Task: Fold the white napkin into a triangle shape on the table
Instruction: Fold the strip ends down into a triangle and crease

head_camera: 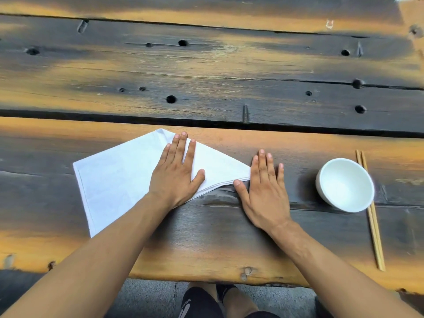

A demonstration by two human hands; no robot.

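Nearest cam: both bare forearms, entering from bottom edge, cut off by frame at lower corners; below table edge, knees in dark shorts, partly visible. White napkin (119, 180) lies flat on near plank of table (206, 237), left of centre. Shape: folded, roughly triangular/kite outline, layered edges showing along its near-right side. Long axis runs approx. left-right; narrow tip points right, ending just beside right hand; a second corner points away from the person, a third toward near-left. Left hand (176, 173) rests palm-down on napkin's right half, fingers straight, slightly spread, fingertips at the far edge, thumb out to the right on the cloth. Right hand (263, 191) lies palm-down on bare wood at the napkin tip, fingers straight and close together, thumb tip touching the layered edge. Neither hand grips anything. Napkin part under left hand and forearm is hidden. Outward, right: white bowl (345, 184), upright; chopsticks (372, 216) pair, partly hidden behind bowl, lying near-far. White object at top-right corner cut off, not identifiable.
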